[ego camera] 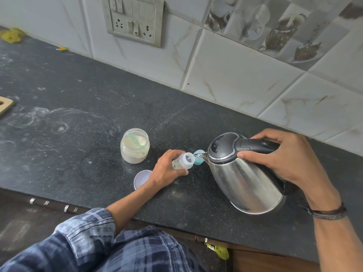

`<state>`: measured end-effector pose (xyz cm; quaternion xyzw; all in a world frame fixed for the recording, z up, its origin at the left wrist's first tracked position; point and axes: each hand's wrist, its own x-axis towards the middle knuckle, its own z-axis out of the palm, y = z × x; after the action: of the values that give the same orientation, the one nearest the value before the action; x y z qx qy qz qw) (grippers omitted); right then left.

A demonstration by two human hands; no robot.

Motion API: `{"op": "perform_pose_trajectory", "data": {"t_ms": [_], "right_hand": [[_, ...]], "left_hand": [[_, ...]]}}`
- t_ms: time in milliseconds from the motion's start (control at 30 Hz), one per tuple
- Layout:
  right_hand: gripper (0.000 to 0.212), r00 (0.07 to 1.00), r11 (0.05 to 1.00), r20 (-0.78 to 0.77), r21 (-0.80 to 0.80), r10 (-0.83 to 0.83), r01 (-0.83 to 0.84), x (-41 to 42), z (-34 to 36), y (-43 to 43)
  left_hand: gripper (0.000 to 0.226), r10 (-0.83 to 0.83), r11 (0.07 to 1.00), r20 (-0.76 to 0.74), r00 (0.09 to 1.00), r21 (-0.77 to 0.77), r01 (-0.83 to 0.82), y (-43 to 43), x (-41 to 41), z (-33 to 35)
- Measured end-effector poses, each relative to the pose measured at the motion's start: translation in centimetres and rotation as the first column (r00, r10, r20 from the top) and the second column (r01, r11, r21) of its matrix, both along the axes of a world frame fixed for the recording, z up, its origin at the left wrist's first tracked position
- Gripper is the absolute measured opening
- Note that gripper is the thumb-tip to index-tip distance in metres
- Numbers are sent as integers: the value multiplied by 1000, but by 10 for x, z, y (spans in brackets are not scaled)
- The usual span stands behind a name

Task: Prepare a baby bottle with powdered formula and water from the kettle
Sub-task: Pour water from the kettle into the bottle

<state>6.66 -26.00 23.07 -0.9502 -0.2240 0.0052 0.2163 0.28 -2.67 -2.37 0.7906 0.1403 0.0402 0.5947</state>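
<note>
My left hand (167,171) grips a small clear baby bottle (183,161) that stands uncapped on the black counter (88,107). My right hand (280,154) holds the black handle of a steel kettle (243,179), tilted left with its spout right over the bottle's mouth. A thin stream of water runs from the spout into the bottle. A teal bottle cap (198,158) lies just behind the bottle, partly hidden by it. To the left stands an open glass jar of white formula powder (135,146) with a green scoop inside.
The jar's white lid (141,178) lies flat by my left wrist. A wooden board corner (5,105) shows at the far left edge. A switch and socket panel (135,20) sits on the tiled wall behind. The counter's front edge runs below my arms.
</note>
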Motion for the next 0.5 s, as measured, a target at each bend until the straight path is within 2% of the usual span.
{"op": "perform_pose_trajectory", "data": {"t_ms": [500], "right_hand": [[75, 1000, 999, 13, -33, -4, 4, -3, 5, 3]], "left_hand": [[56, -4, 999, 14, 1000, -31, 5, 0, -2, -2]]}}
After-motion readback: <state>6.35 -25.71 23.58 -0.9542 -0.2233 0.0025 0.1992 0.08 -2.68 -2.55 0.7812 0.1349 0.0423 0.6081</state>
